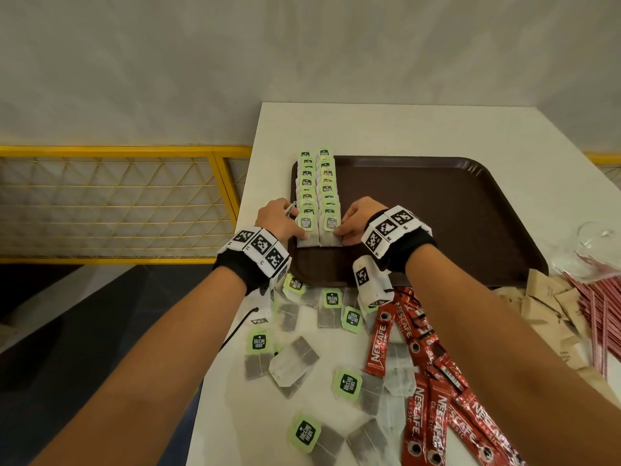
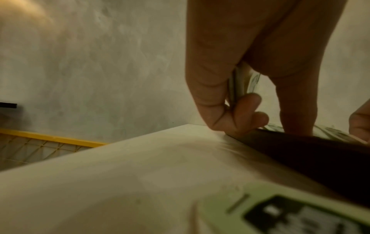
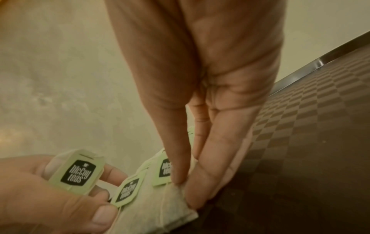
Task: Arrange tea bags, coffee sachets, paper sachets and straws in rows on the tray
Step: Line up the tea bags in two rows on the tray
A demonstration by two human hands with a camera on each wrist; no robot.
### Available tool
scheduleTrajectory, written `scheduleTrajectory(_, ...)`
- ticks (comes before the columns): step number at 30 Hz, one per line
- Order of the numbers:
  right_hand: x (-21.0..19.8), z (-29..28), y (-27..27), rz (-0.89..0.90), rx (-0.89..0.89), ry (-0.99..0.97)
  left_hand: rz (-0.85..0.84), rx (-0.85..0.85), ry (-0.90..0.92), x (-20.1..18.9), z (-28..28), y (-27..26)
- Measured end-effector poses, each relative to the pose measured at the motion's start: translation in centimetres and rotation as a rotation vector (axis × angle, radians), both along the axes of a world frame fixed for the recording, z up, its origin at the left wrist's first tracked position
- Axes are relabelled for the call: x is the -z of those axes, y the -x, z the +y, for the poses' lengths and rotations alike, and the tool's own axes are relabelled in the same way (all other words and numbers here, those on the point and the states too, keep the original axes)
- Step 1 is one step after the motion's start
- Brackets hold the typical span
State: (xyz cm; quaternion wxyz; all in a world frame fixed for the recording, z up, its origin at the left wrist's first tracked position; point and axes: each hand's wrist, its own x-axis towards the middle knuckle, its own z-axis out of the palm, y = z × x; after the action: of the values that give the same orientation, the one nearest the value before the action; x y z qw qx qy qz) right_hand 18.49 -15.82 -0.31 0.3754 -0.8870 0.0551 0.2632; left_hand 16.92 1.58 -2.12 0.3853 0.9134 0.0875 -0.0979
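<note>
Two rows of green-tagged tea bags [image 1: 317,186] run along the left side of the brown tray [image 1: 437,213]. My left hand [image 1: 282,220] touches the nearest bag of the left row [image 1: 304,242] while its curled fingers grip spare tea bags [image 2: 240,82], whose tag [image 3: 77,173] shows in the right wrist view. My right hand [image 1: 356,220] pinches the right edge of the nearest bag of the right row [image 1: 329,238] between thumb and forefinger [image 3: 200,190]. Both front bags lie flat on the tray.
Loose tea bags [image 1: 292,364] lie scattered on the white table in front of the tray. Red coffee sachets [image 1: 433,415] lie to their right, then brown paper sachets [image 1: 551,297] and red-striped straws [image 1: 601,314]. Clear plastic [image 1: 591,243] lies by the tray's right edge. The table's left edge drops off beside my left wrist.
</note>
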Motion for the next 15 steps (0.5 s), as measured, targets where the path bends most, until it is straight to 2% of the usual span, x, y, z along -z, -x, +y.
scheduleTrajectory(2, 0.1, 0.1, 0.0, -0.007, 0.058, -0.032, -0.007, -0.015, 0.046, -0.1, 0.1, 0.0)
scheduleTrajectory(3, 0.0, 0.1, 0.0, -0.037, 0.094, -0.043, -0.007, -0.050, 0.128, -0.2, 0.1, 0.1)
scheduleTrajectory(5, -0.3, 0.1, 0.0, -0.143, 0.123, -0.050, 0.024, -0.145, 0.404, -1.1, 0.1, 0.5)
scheduleTrajectory(8, -1.5, 0.5, 0.4, -0.218, -0.005, -0.184, 0.120, -0.152, 0.809, -2.5, 0.1, 1.4)
scheduleTrajectory(10, -2.4, 1.1, 1.0, -0.191, -0.089, -0.331, 0.193, -0.083, 0.966, -3.0, 0.0, 2.0)
scheduleTrajectory(15, -3.3, 2.3, 2.0, -0.143, -0.163, -0.515, 0.231, 0.042, 1.006, -3.1, -0.9, 3.1)
